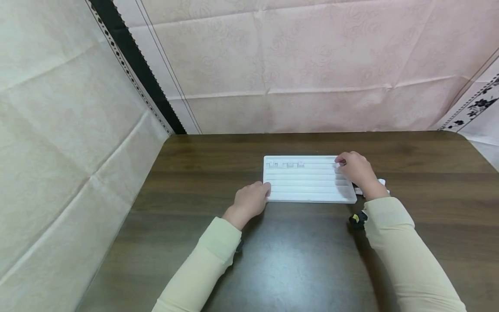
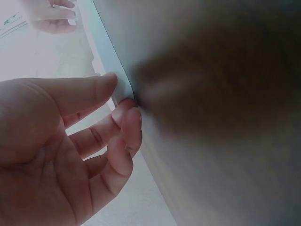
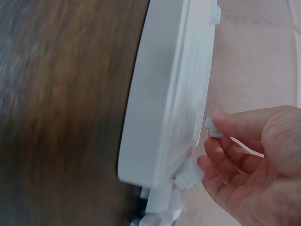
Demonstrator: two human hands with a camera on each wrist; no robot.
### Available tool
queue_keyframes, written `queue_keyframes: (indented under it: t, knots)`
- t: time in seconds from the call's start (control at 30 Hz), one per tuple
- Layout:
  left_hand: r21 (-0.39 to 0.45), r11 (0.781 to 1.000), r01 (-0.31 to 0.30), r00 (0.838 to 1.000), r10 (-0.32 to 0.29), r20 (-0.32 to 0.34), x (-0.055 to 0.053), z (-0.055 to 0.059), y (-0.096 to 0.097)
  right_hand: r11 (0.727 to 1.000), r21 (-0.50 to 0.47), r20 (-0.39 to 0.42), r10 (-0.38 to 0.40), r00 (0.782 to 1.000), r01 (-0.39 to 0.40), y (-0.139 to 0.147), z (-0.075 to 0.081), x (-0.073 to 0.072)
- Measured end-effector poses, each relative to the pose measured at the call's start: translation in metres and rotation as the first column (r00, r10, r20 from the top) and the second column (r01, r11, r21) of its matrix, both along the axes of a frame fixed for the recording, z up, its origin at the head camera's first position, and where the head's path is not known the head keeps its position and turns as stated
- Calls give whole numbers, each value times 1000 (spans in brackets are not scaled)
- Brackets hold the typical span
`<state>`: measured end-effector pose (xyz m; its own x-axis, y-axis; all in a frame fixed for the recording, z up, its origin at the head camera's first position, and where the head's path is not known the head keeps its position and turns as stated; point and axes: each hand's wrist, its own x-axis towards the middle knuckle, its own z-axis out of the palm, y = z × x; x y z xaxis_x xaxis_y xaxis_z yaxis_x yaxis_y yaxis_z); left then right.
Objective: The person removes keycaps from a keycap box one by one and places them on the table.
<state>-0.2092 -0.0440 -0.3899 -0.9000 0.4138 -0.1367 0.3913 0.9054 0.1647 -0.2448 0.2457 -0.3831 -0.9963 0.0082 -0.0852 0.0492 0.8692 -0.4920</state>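
A white board (image 1: 308, 184) with raised horizontal rails lies flat on the table. At its upper left, small see-through tiles (image 1: 286, 164) sit along the top rail; their markings are too small to read. My left hand (image 1: 249, 199) pinches the board's near left corner, thumb (image 2: 101, 89) on top and a fingertip at the lower edge. Over the board's far right end, my right hand (image 1: 352, 167) pinches a small white piece (image 3: 215, 129) between thumb and forefinger. The piece is held just off the board's rails, mostly hidden by fingers from above.
Several loose white pieces (image 3: 162, 207) lie bunched against the board's right end, partly under my right wrist. The brown wooden table (image 1: 187, 182) ends at a patterned cloth (image 1: 312, 86) behind, and another cloth (image 1: 58, 151) hangs along the left side.
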Motion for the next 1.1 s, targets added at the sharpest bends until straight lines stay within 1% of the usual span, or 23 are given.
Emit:
queue_keyframes:
  t: [0.3,0.63,0.77,0.97,1.1]
  knots:
    - [5,1000,2,1000,-2,-6,0,0,0,1000,8,-27,-6,1000,6,16,-2,4]
    - [6,1000,2,1000,-2,-5,1,1,0,999,37,-35,-14,999,15,31,-8,9]
    - [9,1000,-1,1000,1,-1,1,0,0,999,38,-40,-11,999,13,35,-7,11]
    - [8,1000,9,999,-8,-31,1,-1,0,997,73,-27,5,1000,-3,43,-4,12]
    - [5,1000,9,999,-9,-38,1,-1,0,994,108,0,20,1000,-20,47,-4,13]
